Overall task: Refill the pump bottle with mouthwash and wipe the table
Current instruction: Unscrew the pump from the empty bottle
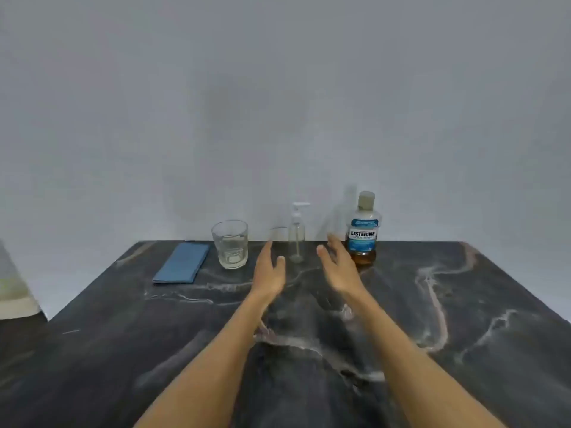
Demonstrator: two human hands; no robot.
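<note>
A small clear pump bottle with a white pump head stands upright near the back of the dark marble table. To its right stands a Listerine mouthwash bottle, capped, with amber liquid low in it. My left hand hovers just left of the pump bottle, fingers straight, holding nothing. On the other side my right hand reaches between the pump bottle and the mouthwash bottle, fingers straight and empty. A folded blue cloth lies at the back left.
A clear drinking glass stands between the cloth and the pump bottle. A plain grey wall rises right behind the table's back edge. A pale object sits off the table's left side.
</note>
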